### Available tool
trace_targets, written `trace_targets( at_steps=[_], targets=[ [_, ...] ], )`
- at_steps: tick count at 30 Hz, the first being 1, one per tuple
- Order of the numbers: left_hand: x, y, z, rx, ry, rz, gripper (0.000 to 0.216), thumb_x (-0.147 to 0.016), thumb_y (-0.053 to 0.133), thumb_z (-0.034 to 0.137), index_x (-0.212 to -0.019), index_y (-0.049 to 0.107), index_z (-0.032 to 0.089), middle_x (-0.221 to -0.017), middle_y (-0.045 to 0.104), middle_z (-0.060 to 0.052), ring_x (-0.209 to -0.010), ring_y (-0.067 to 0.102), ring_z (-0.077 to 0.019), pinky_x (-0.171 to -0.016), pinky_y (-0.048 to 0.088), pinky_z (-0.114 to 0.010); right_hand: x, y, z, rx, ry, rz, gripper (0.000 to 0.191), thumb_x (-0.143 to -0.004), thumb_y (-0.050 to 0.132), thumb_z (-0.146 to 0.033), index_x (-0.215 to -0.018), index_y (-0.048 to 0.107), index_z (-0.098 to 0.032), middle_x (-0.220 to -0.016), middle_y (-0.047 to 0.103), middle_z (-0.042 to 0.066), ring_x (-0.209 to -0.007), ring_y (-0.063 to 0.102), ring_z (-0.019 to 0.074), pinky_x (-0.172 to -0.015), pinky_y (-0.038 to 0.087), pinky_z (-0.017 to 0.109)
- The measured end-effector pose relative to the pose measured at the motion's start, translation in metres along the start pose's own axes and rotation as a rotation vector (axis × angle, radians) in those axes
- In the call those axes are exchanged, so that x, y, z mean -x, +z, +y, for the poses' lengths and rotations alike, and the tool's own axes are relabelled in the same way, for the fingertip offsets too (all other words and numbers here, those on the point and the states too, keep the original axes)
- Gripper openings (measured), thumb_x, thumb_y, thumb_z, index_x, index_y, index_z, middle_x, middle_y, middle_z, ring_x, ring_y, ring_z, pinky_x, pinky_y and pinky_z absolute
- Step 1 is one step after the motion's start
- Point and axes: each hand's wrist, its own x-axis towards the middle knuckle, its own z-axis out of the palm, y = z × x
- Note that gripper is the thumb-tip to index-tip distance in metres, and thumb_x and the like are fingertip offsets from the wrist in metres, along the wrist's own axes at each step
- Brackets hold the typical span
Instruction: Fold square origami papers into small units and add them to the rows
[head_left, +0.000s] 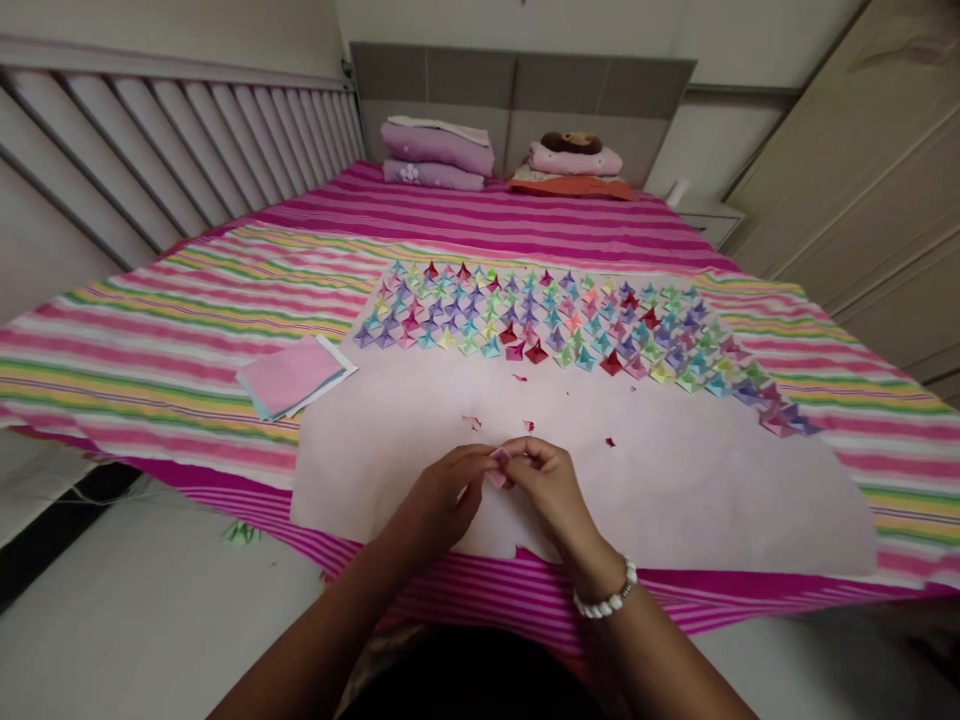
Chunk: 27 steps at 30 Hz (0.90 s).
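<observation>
Between my two hands is a small pink folded paper [496,478], mostly covered by fingers. My left hand [452,490] pinches its left side, and my right hand [544,480] pinches it from the right; the fingertips almost meet. Below them lies a large pale sheet [390,430] spread on the bed. Rows of small folded paper boats [536,350] in many colours stand along its far half. To the left, a stack of square paper [289,375], pink on top, rests partly against the sheet's edge.
Red scraps [529,426] dot the pale sheet. Folded purple bedding [437,155] and a pink pile [574,160] sit by the headboard [480,85]. A white slatted rail [187,140] runs along the left. Something green [241,533] lies on the floor.
</observation>
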Motion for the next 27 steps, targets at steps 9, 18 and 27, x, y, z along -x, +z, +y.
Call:
trace_targets(
  at_steps=[9, 18, 27],
  targets=[
    [0.002, -0.004, 0.001, 0.099, -0.145, 0.181, 0.01, -0.084, 0.064, 0.023, -0.088, 0.072, 0.022, -0.094, 0.075, -0.004, -0.09, 0.069, -0.0189, -0.083, 0.053, -0.032, 0.003, -0.004, -0.005, -0.13, 0.085, -0.12, 0.024, -0.076, 0.069, -0.039, -0.07, 0.071, -0.016, -0.051, 0.062, 0.0, -0.052, 0.053, 0.0105, -0.058, 0.041, 0.025],
    [-0.004, -0.014, 0.016, 0.376, -0.411, 0.151, 0.014, -0.081, 0.064, 0.03, -0.077, 0.068, 0.018, -0.076, 0.069, -0.003, -0.072, 0.062, -0.0154, -0.07, 0.049, -0.027, 0.006, -0.003, -0.006, -0.061, 0.073, -0.199, 0.028, -0.061, 0.083, -0.039, -0.066, 0.067, -0.016, -0.054, 0.062, -0.003, -0.047, 0.051, 0.0083, -0.051, 0.04, 0.022],
    [-0.013, -0.014, 0.012, 0.792, -0.585, 0.066, 0.03, -0.071, 0.073, 0.032, -0.096, 0.066, 0.015, -0.069, 0.067, 0.001, -0.067, 0.063, -0.014, -0.068, 0.049, -0.028, 0.011, 0.002, -0.008, -0.048, 0.053, -0.228, 0.026, -0.065, 0.081, -0.038, -0.063, 0.065, -0.016, -0.059, 0.063, -0.002, -0.049, 0.051, 0.0082, -0.05, 0.042, 0.022]
  ],
)
